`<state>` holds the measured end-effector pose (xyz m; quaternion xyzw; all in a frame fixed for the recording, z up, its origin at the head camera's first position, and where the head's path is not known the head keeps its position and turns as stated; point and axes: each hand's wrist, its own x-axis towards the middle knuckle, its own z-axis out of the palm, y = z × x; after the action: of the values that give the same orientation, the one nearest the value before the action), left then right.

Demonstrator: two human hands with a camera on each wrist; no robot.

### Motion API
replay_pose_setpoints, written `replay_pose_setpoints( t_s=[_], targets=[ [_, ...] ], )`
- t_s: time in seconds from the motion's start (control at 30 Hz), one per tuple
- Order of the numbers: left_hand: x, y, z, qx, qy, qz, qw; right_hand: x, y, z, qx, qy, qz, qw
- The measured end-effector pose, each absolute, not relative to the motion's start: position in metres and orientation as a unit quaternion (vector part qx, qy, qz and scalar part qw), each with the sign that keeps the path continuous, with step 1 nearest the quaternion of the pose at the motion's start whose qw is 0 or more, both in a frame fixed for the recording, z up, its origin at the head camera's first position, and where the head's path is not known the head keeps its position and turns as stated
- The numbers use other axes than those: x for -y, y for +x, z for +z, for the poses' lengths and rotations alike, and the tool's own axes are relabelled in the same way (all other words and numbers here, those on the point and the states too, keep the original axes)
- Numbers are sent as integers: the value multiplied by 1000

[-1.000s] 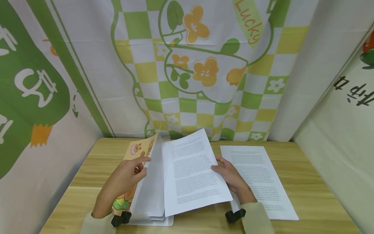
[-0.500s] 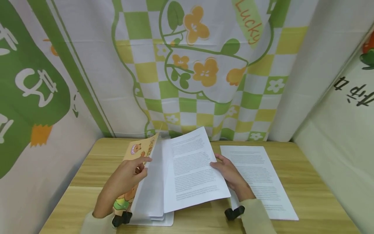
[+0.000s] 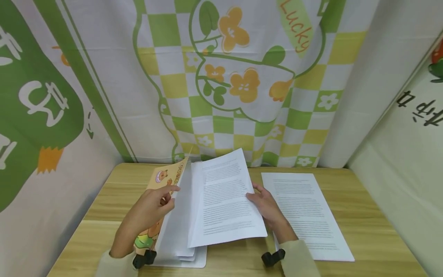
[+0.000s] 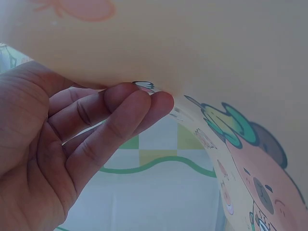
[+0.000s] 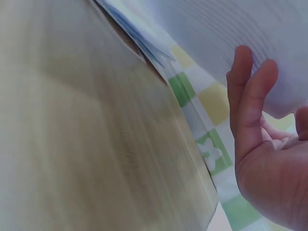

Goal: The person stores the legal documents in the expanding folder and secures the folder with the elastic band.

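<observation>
Folder (image 3: pixel 173 234): lies open left of centre on the table (image 3: pixel 367 223); tan cover (image 3: pixel 173 173) raised at a slant, cartoon animals on its outer face; pale pockets (image 3: pixel 180 225) to the right of it

Curtain (image 3: pixel 221 104): hangs behind the far edge of the table; white, with green and yellow checks, orange flowers and the word "Lucky"

Side cloths: at left, a white cloth (image 3: pixel 104 138) with a large green patch; at right, a pale cloth (image 3: pixel 408 165) with dark characters

Table surface: light wood with streaked grain

Paper (image 3: pixel 226 204): printed, held tilted, its left part over the pockets, its lower right corner lifted clear of the table; whether its left edge sits inside a pocket cannot be told, nor the number of sheets

Page (image 3: pixel 308 215): printed, flat on the table at right, its near left part beneath the right forearm

Left hand (image 3: pixel 149 207): grips the free edge of the cover, three fingers bent against the outer face in the left wrist view

Right hand (image 3: pixel 268 207): pinches the right edge of the paper, thumb on the printed face, fingers beneath

Cuffs: beige, left (image 3: pixel 117 265) and right (image 3: pixel 300 259)

Devices: small, black, one at each wrist (image 3: pixel 144 259) (image 3: pixel 273 257)
</observation>
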<state>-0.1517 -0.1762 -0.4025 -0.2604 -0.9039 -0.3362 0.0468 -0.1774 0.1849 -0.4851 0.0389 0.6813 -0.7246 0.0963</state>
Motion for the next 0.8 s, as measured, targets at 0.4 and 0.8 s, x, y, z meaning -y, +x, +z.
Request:
replay_pose_setpoints(
  t_s=[0.4, 0.8],
  targets=[
    [176, -151, -401, 904, -260, -337, 42, -165, -162, -488, -731, 45, -677, 70],
    [176, -150, -401, 904, -258, -339, 41, -156, -156, -494, -726, 36, -681, 87]
  ],
)
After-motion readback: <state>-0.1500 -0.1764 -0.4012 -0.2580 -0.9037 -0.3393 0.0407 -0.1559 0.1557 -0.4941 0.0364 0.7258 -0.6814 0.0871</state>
